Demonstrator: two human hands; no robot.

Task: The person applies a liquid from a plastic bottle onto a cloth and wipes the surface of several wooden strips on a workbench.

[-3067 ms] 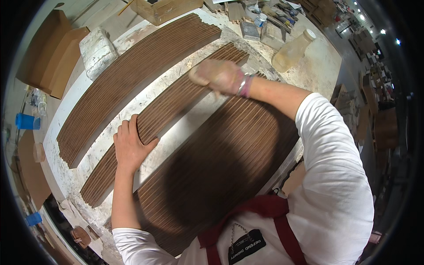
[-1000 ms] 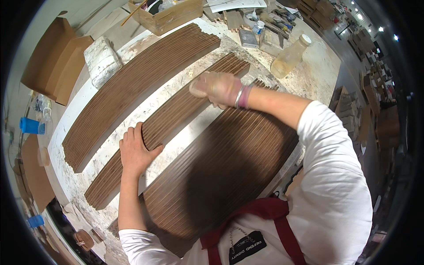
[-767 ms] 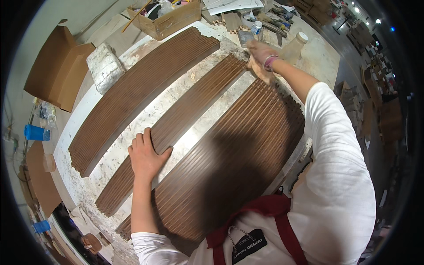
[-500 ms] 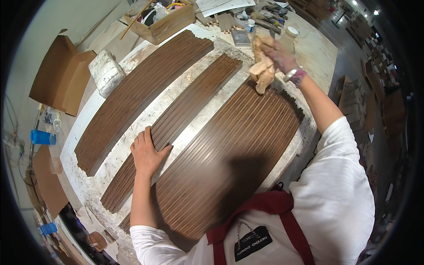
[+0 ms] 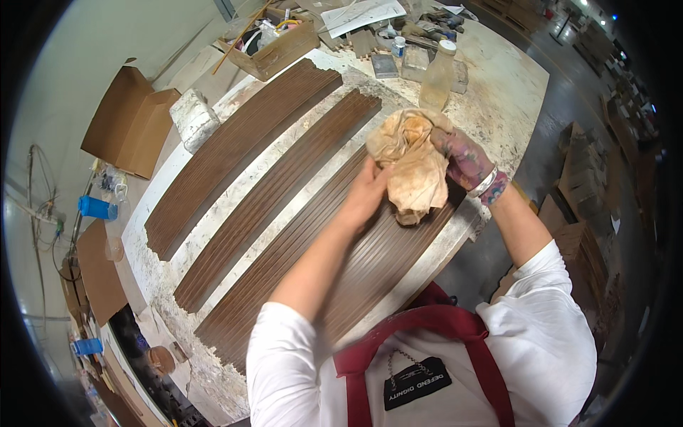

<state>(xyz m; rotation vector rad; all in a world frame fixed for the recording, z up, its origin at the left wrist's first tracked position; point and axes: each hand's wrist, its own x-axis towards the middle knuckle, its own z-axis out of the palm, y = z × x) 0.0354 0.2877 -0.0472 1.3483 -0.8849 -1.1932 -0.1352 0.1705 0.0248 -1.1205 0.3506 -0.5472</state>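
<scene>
A stained tan rag (image 5: 420, 171) is bunched between my hands above the far end of a wide, curved brown slatted panel (image 5: 306, 285). My right hand (image 5: 466, 158), mottled purple and pink as if gloved, with a silver band at the wrist, grips the rag's right side. My left hand (image 5: 366, 193) closes on its left edge, its fingertips partly hidden by the cloth. Left of the wide panel lie a narrow ribbed brown strip (image 5: 277, 192) and a broader curved one (image 5: 242, 153), side by side on the stained white worktable (image 5: 498, 85).
Behind the rag stands a bottle of cloudy yellowish liquid (image 5: 435, 78), near a grey block (image 5: 384, 65) and a small white-capped jar (image 5: 398, 47). A cluttered wooden box (image 5: 281, 53) sits at the back. A wrapped white block (image 5: 193, 119) and an open cardboard box (image 5: 131, 124) are at left.
My left hand has left the narrow strip and moved right to the rag. My right hand has brought the rag nearer me, over the wide panel. The view has shifted slightly.
</scene>
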